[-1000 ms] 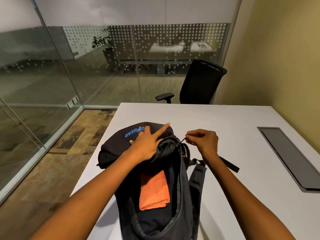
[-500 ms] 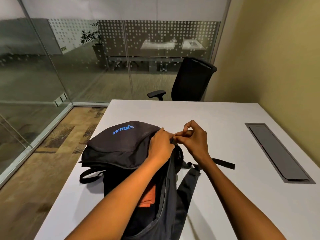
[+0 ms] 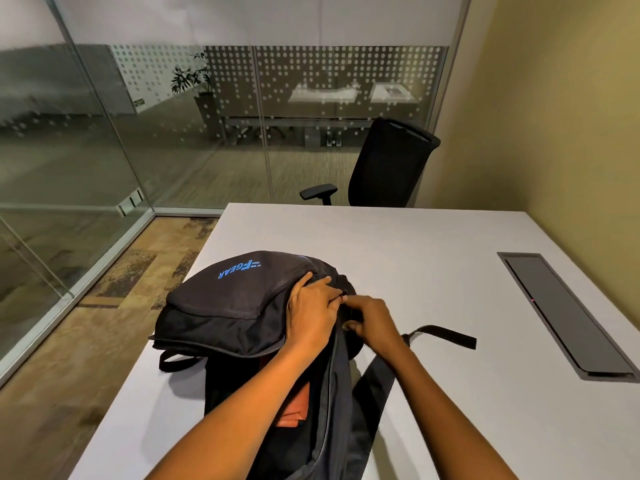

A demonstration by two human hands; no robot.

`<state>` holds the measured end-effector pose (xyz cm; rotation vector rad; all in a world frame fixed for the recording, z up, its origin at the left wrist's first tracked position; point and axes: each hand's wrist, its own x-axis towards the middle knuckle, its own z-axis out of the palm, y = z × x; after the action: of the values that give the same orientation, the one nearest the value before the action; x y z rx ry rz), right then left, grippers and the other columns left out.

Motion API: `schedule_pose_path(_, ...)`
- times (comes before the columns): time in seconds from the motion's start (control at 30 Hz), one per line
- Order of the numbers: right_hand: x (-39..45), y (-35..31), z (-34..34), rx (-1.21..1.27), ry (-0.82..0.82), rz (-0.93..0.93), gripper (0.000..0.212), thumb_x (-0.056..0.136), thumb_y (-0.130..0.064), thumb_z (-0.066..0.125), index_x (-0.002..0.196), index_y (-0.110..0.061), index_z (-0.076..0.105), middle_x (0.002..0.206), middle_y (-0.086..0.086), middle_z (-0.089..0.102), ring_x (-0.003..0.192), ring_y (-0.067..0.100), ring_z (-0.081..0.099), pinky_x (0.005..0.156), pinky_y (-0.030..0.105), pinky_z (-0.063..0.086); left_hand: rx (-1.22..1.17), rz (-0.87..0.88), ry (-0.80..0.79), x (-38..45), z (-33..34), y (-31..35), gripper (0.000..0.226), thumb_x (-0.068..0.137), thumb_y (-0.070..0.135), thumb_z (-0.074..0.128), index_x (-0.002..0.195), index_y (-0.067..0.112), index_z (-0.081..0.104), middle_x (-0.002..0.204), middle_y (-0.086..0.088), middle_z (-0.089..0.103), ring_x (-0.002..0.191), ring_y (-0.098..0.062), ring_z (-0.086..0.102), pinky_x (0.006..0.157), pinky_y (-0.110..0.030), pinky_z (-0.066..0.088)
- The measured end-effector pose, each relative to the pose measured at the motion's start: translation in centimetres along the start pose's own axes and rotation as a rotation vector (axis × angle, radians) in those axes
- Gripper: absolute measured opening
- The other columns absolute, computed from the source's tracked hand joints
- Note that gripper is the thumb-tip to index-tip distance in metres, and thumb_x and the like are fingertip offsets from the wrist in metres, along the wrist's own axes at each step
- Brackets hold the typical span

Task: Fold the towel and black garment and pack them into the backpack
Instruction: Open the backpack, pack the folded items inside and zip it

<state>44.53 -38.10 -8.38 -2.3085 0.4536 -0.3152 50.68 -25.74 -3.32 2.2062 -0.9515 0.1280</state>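
Note:
A black backpack (image 3: 228, 306) with a blue logo lies on the white table (image 3: 398, 258), its main opening facing me and partly open. The folded orange towel (image 3: 294, 407) shows inside the opening, mostly hidden by my left forearm. The black garment cannot be told apart from the dark lining. My left hand (image 3: 311, 317) grips the top of the backpack's flap by the zipper. My right hand (image 3: 370, 317) pinches something small at the zipper next to it; the two hands touch.
A loose black strap (image 3: 446, 336) trails to the right of the backpack. A grey cable hatch (image 3: 561, 313) is set into the table at right. A black office chair (image 3: 388, 164) stands behind the far edge. Glass walls lie left and ahead, a yellow wall right.
My left hand left the flap's top, where it pressed flat, and now grips beside the zipper. My right hand came in to meet it. The flap covers more of the towel.

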Motion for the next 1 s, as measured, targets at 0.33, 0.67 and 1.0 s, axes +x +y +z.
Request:
schedule_pose_path(0.33,3.7,0.2,1.8,-0.344,0.193,-0.176,0.026,0.073,-0.024,0.051,0.082,-0.021,0.075,0.084,-0.001,0.070,0.087,0.025,0.060,0.068,0.039,0.045,0.140,0.342,0.024,-0.1,-1.5,-1.7,0.006,0.076,0.013,0.070,0.075,0.017,0.075,0.075,0.004,0.073,0.108,-0.019,0.065,0.113,-0.032,0.022)
schedule_pose_path(0.67,4.8,1.1,1.5,-0.263,0.256,0.055,0.017,0.089,-0.015,0.060,0.098,-0.020,0.074,0.099,0.004,0.070,0.092,0.027,0.063,0.074,0.030,0.046,-0.159,0.231,0.167,-3.2,-4.4,-1.0,0.017,0.084,0.011,0.061,0.094,0.014,0.075,0.103,0.007,0.072,0.119,-0.005,0.055,0.119,-0.040,0.010)
schedule_pose_path(1.0,-2.0,-1.9,1.2,-0.064,0.229,-0.409,0.031,0.082,-0.029,0.061,0.110,-0.018,0.068,0.110,0.001,0.068,0.101,0.015,0.062,0.089,0.026,0.050,-0.395,0.005,0.141,-4.3,-4.7,0.4,0.024,0.087,0.009,0.063,0.100,0.026,0.073,0.108,0.026,0.064,0.122,0.011,0.045,0.117,-0.054,0.010)
